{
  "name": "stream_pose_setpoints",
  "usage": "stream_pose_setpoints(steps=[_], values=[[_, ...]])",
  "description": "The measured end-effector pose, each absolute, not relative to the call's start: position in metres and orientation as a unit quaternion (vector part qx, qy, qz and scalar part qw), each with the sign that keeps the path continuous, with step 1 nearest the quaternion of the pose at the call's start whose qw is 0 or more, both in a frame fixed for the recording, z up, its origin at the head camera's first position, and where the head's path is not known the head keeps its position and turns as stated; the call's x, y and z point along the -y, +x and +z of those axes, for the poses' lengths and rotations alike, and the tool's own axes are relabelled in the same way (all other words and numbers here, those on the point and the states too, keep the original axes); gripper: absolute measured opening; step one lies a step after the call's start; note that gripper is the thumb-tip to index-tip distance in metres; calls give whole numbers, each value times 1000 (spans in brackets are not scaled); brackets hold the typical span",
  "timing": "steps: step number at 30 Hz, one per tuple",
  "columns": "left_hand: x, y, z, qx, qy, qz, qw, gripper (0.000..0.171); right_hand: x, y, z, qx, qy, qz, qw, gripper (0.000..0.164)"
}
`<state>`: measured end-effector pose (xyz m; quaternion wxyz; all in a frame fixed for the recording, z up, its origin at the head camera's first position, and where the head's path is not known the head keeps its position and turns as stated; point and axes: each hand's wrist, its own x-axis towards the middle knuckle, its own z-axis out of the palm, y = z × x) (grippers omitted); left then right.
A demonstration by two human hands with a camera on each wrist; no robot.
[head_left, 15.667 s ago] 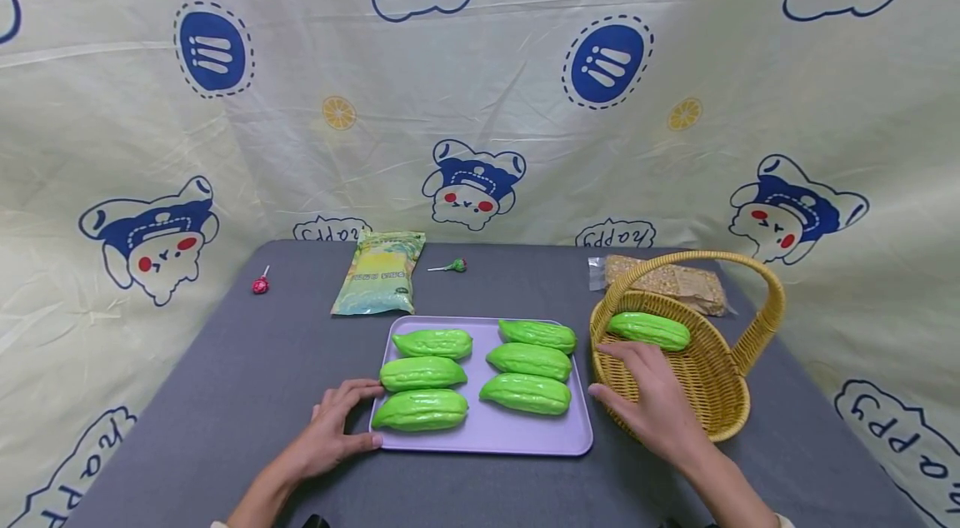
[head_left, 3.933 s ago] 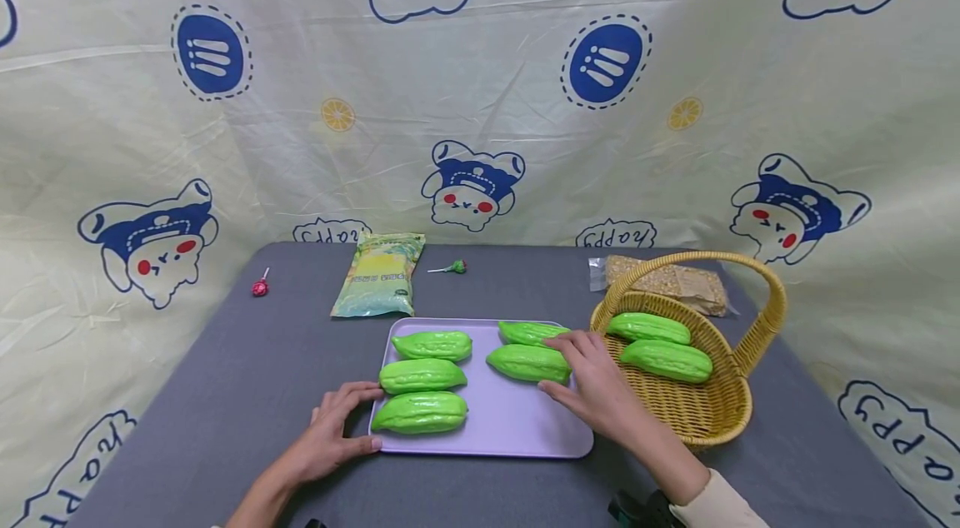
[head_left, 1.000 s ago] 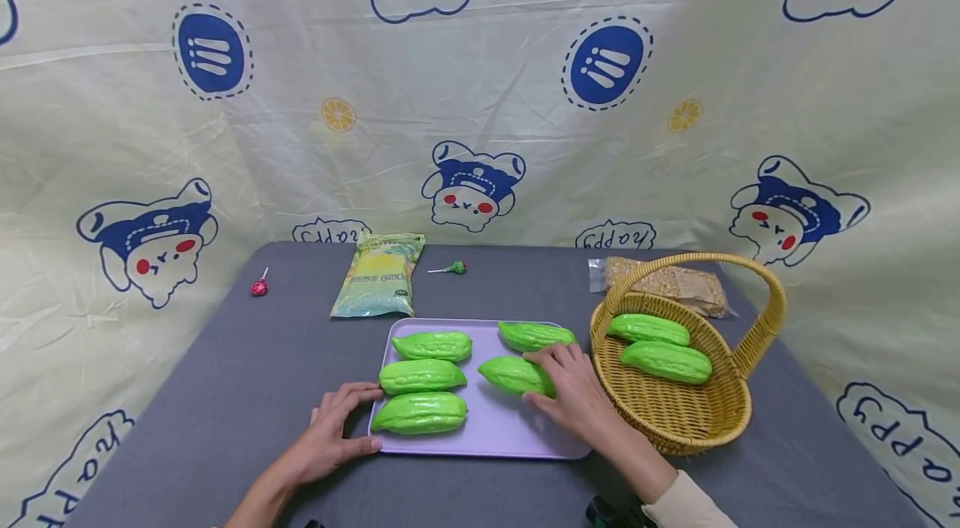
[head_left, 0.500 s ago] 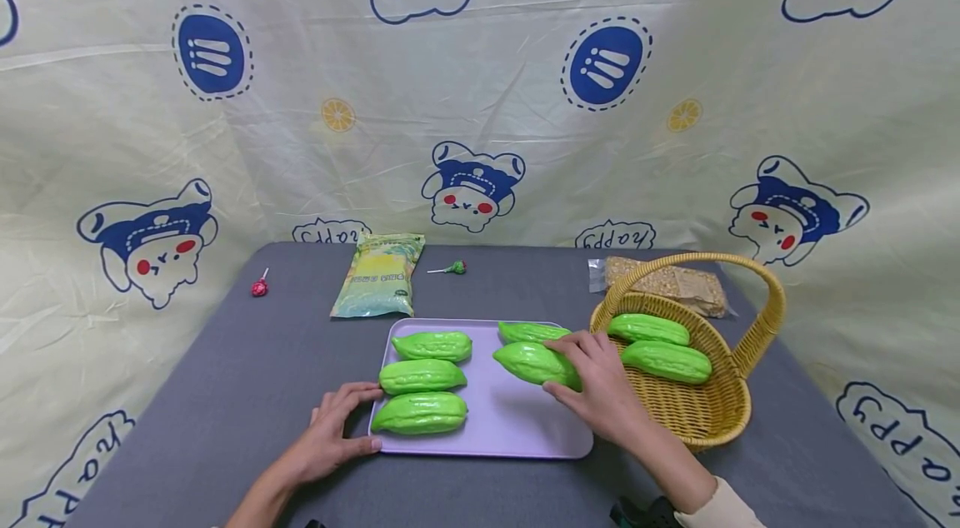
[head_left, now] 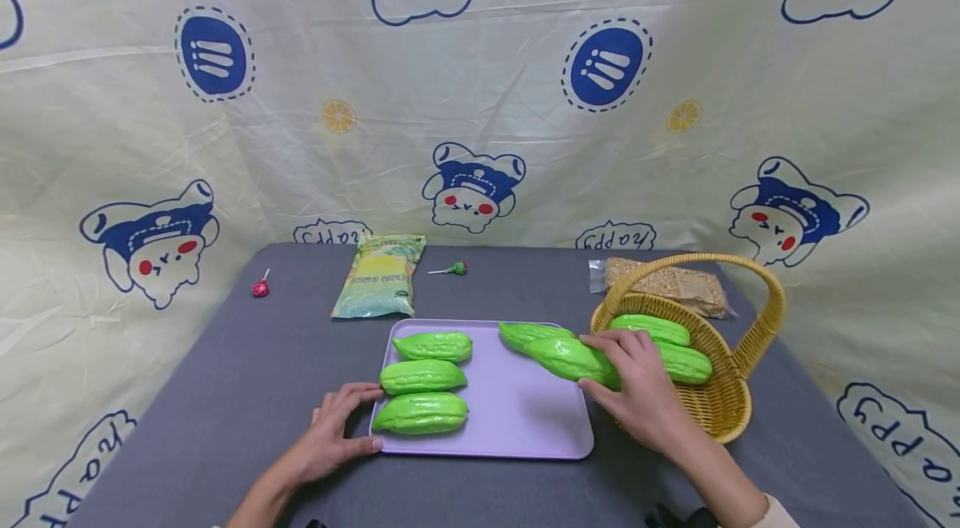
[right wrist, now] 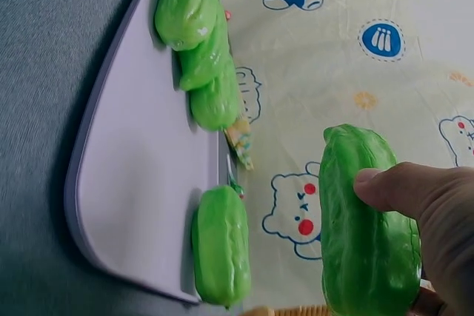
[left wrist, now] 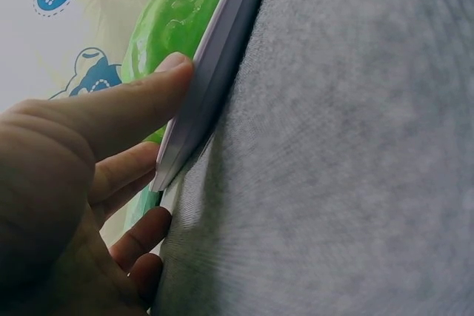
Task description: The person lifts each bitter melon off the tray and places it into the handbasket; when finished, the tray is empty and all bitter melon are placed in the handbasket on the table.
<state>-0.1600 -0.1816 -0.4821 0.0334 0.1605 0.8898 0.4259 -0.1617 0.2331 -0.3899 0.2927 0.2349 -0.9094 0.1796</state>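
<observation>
On tray (head_left: pixel 517 415), four gourds (head_left: pixel 423 376), basket (head_left: pixel 716 405) holding two, right hand (head_left: pixel 639 382) gripping one, left hand (head_left: pixel 333 432) spread against tray

A ridged green gourd (head_left: pixel 570 359) tilts, lifted, near the lilac tray (head_left: pixel 517 428).

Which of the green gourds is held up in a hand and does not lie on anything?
The gourd in the right hand. Four others lie on the tray, two in the basket.
</observation>
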Motion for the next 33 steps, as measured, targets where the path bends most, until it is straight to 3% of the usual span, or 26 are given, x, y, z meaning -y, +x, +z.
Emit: stream_pose_setpoints(steps=[18,33], values=[[181,-161,-482,-888,158,430,41,59,-274,-148,-391,909,210,161,320,55],[182,-161,-480,-889,156,428,48,58,-312,-150,-396,941,159,140,262,53]])
